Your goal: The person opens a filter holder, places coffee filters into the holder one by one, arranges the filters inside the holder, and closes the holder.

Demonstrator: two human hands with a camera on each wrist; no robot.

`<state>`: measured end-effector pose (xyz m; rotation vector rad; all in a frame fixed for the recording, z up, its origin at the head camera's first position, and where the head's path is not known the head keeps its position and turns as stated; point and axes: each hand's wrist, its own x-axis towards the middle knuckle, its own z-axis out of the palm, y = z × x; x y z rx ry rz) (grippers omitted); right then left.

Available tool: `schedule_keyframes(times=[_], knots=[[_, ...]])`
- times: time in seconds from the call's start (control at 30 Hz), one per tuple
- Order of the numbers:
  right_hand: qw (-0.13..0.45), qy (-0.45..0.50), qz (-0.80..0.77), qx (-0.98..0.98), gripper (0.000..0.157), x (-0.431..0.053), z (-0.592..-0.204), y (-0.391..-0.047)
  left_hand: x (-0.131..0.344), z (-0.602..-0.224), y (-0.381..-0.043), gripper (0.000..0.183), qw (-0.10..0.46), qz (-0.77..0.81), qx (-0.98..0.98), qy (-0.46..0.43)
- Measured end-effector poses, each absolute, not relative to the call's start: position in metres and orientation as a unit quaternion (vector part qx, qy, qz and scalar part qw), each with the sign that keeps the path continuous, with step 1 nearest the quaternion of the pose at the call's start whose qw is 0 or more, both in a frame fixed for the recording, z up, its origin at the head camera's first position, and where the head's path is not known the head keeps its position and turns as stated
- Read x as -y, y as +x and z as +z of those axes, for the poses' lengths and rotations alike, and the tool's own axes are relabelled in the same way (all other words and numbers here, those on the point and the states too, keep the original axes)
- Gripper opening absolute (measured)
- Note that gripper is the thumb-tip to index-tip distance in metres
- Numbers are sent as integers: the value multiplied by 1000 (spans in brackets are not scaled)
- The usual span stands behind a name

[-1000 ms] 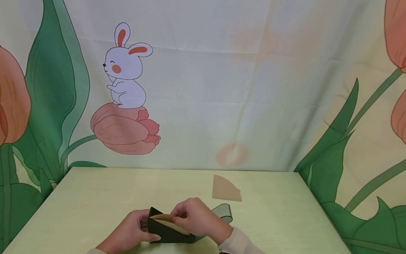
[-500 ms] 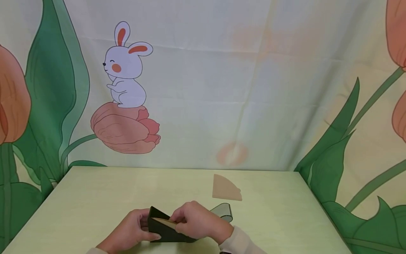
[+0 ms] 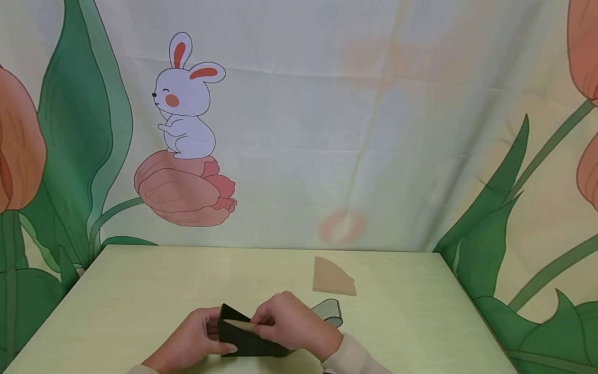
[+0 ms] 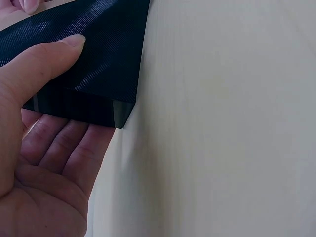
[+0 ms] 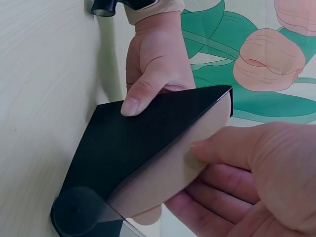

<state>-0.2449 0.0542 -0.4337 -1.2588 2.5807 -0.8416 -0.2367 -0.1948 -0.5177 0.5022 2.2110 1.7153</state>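
A black wedge-shaped coffee filter holder (image 3: 245,341) stands at the table's front, its open side up. My left hand (image 3: 189,335) grips its left end; in the left wrist view the thumb lies on the ribbed face of the holder (image 4: 106,54) and the fingers go beneath. Tan paper coffee filters (image 5: 173,173) sit inside, part of their curved edge showing above the wall. My right hand (image 3: 294,322) pinches that edge between thumb and fingers. How many sheets it holds cannot be told. A see-through grey lid (image 3: 327,310) sticks out behind the right hand, at the holder's right end.
One loose tan coffee filter (image 3: 333,278) lies flat on the pale table (image 3: 397,311), beyond the lid. Behind the table's back edge hangs a cloth backdrop (image 3: 289,130) printed with a rabbit and tulips.
The filters, earlier raised and spread into two layers above the holder, now sit lower and closer together inside it. My right hand dipped slightly, then rose again. My left hand stayed put.
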Motion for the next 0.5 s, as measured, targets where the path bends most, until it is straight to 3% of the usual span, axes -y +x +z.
schedule_keyframes(times=[0.5], knots=[[90, -405, -261, -872, 8, -54, -429, -245, 195, -517, -237, 46, 153, 596, -769, 174]])
